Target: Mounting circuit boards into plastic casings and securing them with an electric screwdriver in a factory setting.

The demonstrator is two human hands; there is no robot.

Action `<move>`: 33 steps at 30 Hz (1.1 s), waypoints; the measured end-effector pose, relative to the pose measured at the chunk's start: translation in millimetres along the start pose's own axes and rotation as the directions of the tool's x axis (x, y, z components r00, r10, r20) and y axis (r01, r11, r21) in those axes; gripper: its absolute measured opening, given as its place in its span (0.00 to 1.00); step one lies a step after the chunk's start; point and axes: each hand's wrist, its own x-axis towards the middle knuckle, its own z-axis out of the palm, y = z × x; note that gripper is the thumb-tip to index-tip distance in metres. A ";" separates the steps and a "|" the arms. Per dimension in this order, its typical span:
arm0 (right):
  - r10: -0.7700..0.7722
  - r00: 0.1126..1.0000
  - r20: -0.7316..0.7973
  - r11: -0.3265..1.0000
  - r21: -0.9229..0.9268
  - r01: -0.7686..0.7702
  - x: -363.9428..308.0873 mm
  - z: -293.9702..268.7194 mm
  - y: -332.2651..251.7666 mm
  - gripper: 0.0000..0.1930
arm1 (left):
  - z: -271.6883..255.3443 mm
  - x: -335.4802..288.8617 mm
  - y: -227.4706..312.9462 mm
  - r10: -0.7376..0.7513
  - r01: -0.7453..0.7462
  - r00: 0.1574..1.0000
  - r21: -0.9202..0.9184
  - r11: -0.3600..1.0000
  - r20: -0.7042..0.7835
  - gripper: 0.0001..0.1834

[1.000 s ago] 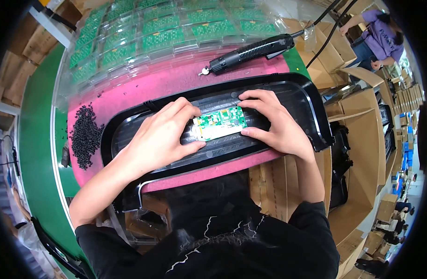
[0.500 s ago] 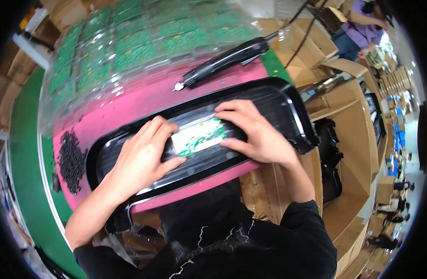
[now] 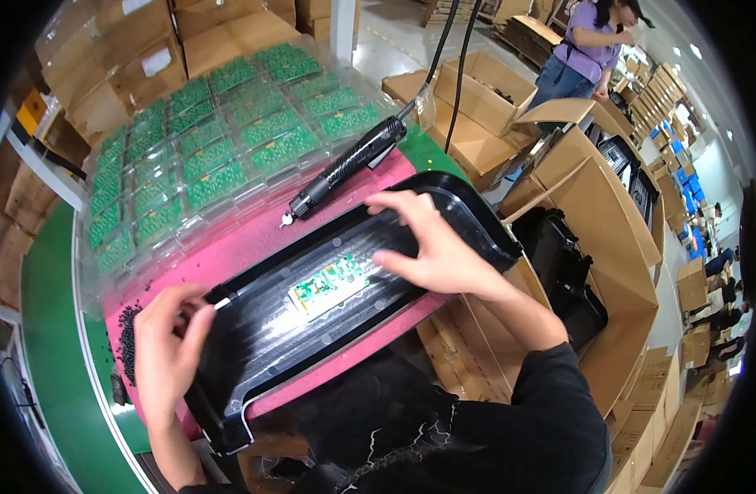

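Note:
A long black plastic housing [image 3: 254, 362] lies slantwise before me, hollow side up. Inside it rests a green-and-white circuit board [image 3: 330, 284], with neither hand on it. My left hand [image 3: 168, 346] is at the housing's left end, beside a pile of small black screws [image 3: 128, 342]. Its fingers are loosely curled, with the thumb apart and nothing visible in them. Over the housing's right part hovers my right hand [image 3: 431, 251], thumb and fingers spread, holding nothing. Beyond the far rim lies a black electric screwdriver [image 3: 345, 170], its tip pointing toward the housing.
Clear plastic trays of green circuit boards [image 3: 213, 152] are stacked at the back of the pink mat [image 3: 267, 239]. To the right, an open cardboard box [image 3: 612, 239] holds more black housings [image 3: 563, 255]. Black cables [image 3: 456, 82] run up from the back. A person in purple [image 3: 592, 49] stands far right.
Both hands have come off the circuit board, leaving it in the housing. My left hand has moved left toward the screws, and the right has lifted with fingers spread. The view has shifted.

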 end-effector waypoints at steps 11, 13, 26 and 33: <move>0.193 0.956 -0.221 0.913 -0.315 -0.258 78.9 -48.5 53.3 0.31 | -52.8 -55.3 -68.6 -0.144 0.123 0.989 0.391 0.912 0.023 0.27; 0.207 0.971 -0.118 0.956 -0.184 -0.227 91.9 -51.9 61.9 0.30 | -51.9 -60.3 -77.1 -0.172 0.142 0.985 0.432 0.891 0.031 0.30; -0.004 0.864 -0.504 0.929 0.318 0.190 128.5 10.3 0.6 0.36 | -42.3 -65.6 -87.4 -0.057 0.108 0.990 0.437 0.893 -0.129 0.11; 0.031 0.999 -0.036 0.631 0.776 0.009 145.1 55.0 -38.3 0.21 | -44.9 -62.2 -87.4 -0.041 0.097 0.991 0.471 0.877 -0.127 0.11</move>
